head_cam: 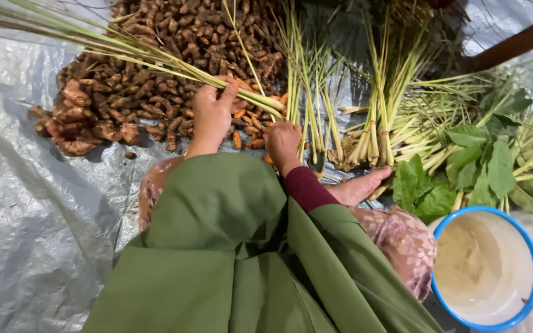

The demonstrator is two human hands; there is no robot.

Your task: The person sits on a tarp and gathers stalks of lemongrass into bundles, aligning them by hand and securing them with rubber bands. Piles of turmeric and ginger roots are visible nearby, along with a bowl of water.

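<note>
A bundle of lemongrass (124,46) is held slantwise over the sheet (26,203), its pale root ends gathered low by the roots (149,74) and its long green leaves fanned up and away toward the far left. The left hand (212,114) is clamped around the stalks just above their butts, so that the loose stems are kept together as one sheaf. The right hand (282,140) is set just beside it at the root ends, its fingers curled down; whether anything is gripped there cannot be told. The bundle is carried over the heap of brown and orange roots, which is spread on the sheet beyond the hands. To the right of the bundle, more lemongrass is stood and laid in tied bunches (374,132), butts aligned. Further right of those, broad green leaves (476,163) are piled, and a blue-rimmed white bucket (528,246) is placed near them, close to the knee. A bare foot (359,185) is tucked between bunches and lap.
</note>
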